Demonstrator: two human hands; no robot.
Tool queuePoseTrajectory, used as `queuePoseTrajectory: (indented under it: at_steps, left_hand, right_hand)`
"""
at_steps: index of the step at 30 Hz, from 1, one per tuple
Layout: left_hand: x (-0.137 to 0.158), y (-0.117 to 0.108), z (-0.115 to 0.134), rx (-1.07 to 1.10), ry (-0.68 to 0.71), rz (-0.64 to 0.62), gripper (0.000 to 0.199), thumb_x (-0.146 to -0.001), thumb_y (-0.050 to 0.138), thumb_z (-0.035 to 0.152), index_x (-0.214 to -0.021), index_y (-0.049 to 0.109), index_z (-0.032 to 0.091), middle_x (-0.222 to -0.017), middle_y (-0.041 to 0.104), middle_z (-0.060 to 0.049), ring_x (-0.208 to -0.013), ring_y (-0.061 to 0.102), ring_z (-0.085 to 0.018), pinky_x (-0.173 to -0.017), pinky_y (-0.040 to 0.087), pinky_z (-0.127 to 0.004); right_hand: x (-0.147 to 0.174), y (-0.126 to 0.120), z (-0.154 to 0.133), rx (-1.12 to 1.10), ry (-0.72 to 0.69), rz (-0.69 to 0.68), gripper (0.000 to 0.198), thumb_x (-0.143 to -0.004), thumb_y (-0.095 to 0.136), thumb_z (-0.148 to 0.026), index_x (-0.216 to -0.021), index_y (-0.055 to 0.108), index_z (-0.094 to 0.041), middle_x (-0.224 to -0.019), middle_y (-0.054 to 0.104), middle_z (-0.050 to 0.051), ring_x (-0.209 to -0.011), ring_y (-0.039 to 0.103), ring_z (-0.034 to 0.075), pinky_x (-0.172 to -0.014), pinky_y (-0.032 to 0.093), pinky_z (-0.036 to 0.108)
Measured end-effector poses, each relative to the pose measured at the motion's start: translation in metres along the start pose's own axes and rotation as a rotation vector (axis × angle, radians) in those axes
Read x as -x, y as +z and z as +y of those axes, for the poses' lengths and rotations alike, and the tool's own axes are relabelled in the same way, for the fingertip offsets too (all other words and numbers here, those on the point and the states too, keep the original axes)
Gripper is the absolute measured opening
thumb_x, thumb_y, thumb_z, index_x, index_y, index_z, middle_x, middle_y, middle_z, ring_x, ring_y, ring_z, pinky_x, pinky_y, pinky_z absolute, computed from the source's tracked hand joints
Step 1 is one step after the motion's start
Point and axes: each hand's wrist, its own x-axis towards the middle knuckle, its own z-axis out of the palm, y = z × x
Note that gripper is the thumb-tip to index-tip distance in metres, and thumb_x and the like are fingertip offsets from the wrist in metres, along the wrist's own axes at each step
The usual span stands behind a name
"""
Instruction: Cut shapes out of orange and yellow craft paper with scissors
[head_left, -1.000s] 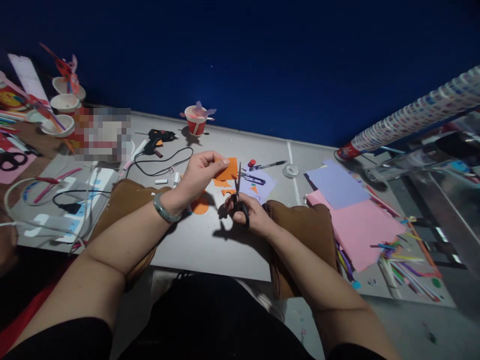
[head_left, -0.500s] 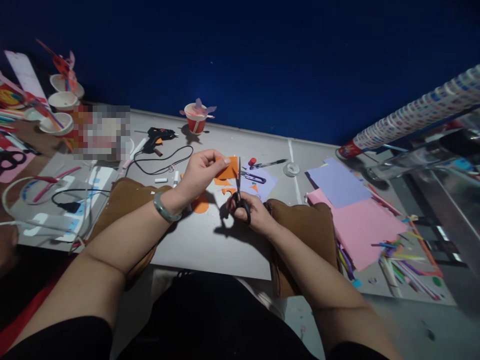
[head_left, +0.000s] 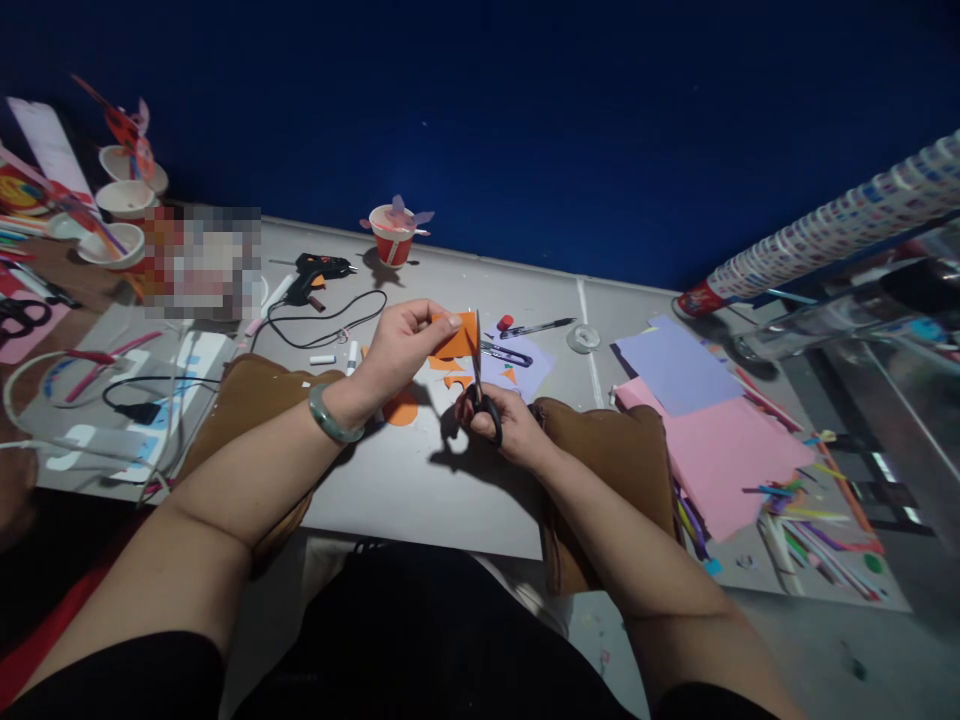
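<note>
Orange paper (head_left: 459, 340), one piece: over the desk (head_left: 420, 490), pinched between thumb and fingers of the left hand (head_left: 399, 350). Scissors (head_left: 493, 418), black-handled: gripped in the right hand (head_left: 516, 430), blades at the paper's edge. Orange scraps (head_left: 457, 382): nearby. Glue gun (head_left: 309, 279), red cup (head_left: 393, 249): farther back.

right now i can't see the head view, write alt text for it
A person's left hand holds orange paper; the right hand holds scissors at its edge, above a grey table. Beyond are a glue gun and a red cup; purple paper and pink paper lie to the right.
</note>
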Motion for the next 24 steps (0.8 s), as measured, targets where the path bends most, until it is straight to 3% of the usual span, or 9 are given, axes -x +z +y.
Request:
queuePoseTrajectory:
  at_steps: [24]
  left_hand:
    - [-0.0012,-0.001,-0.0044,0.036,0.016,0.018,0.023,-0.077,0.075,0.031,-0.067,0.062,0.015,-0.056,0.054,0.003,-0.053,0.048,-0.007,-0.051,0.039,-0.02]
  right_hand:
    - [-0.0008,-0.001,0.0075,0.048,-0.045,-0.002,0.058,-0.075,0.065,-0.077,-0.07,0.058,-0.019,-0.065,0.058,0.001,-0.062,0.05,0.014,-0.06,0.04,0.029]
